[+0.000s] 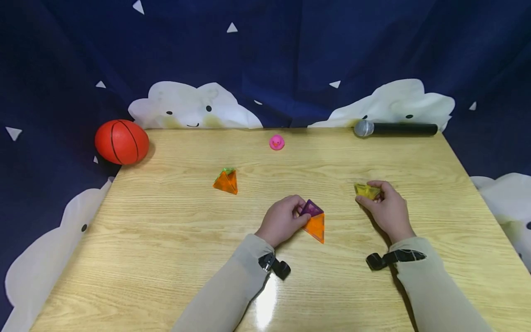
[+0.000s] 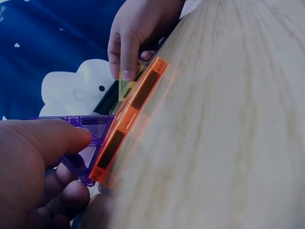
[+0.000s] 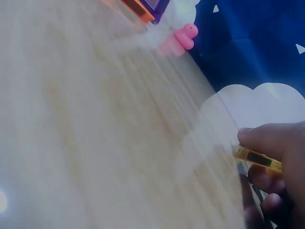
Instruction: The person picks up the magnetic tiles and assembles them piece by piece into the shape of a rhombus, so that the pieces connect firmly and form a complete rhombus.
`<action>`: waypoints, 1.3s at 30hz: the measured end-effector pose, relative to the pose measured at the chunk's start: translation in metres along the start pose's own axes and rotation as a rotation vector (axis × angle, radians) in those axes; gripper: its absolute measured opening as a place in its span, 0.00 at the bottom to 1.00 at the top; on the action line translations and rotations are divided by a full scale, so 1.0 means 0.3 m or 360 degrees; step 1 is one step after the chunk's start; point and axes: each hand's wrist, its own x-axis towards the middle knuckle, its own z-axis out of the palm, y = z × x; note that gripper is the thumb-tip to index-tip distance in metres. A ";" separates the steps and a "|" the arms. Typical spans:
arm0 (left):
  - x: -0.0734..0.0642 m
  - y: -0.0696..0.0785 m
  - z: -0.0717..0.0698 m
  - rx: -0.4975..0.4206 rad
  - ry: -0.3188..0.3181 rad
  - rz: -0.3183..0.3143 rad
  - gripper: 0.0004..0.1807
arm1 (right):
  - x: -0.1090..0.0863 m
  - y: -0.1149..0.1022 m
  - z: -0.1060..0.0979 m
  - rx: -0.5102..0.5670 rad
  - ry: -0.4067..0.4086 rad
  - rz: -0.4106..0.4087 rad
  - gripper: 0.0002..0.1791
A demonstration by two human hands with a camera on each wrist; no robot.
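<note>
My left hand point(image 1: 283, 219) pinches a purple triangular magnetic tile point(image 1: 312, 210) between thumb and fingers. An orange triangular tile point(image 1: 316, 227) joins the purple one edge to edge; in the left wrist view the orange tile point(image 2: 126, 121) lies low along the tabletop, with the purple tile point(image 2: 100, 130) angled up from it. To the right, my right hand point(image 1: 390, 214) grips a yellow magnetic tile point(image 1: 366, 191) by thumb and fingers. The right wrist view shows the yellow tile point(image 3: 257, 158) edge-on, just above the wood. A gap separates the two hands.
An orange and green tile pyramid point(image 1: 226, 181) stands left of centre on the wooden table point(image 1: 166, 258). Along the back are a red basketball point(image 1: 122, 142), a pink toy duck point(image 1: 276, 142) and a black microphone point(image 1: 398, 129). A dark blue curtain point(image 1: 274, 55) hangs behind.
</note>
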 end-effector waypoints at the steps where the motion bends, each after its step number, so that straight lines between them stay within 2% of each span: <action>1: 0.001 0.001 0.000 0.0000 0.0002 0.0001 0.09 | -0.006 -0.003 0.000 -0.0004 0.0010 -0.0015 0.30; 12: 0.003 0.006 0.001 -0.0004 0.0013 0.0012 0.09 | -0.086 -0.022 0.011 -0.0013 0.0004 -0.0127 0.23; 25: 0.005 0.006 -0.001 -0.0005 0.0015 0.0013 0.09 | -0.172 -0.084 0.066 0.0100 -0.0070 -0.0159 0.21; 31: 0.006 0.004 -0.001 0.0027 0.0032 0.0017 0.09 | -0.193 -0.106 0.094 0.0050 -0.0036 -0.0205 0.13; 39: 0.009 0.005 0.005 0.0074 0.0045 0.0018 0.10 | -0.195 -0.135 0.116 0.0007 -0.0007 -0.0247 0.10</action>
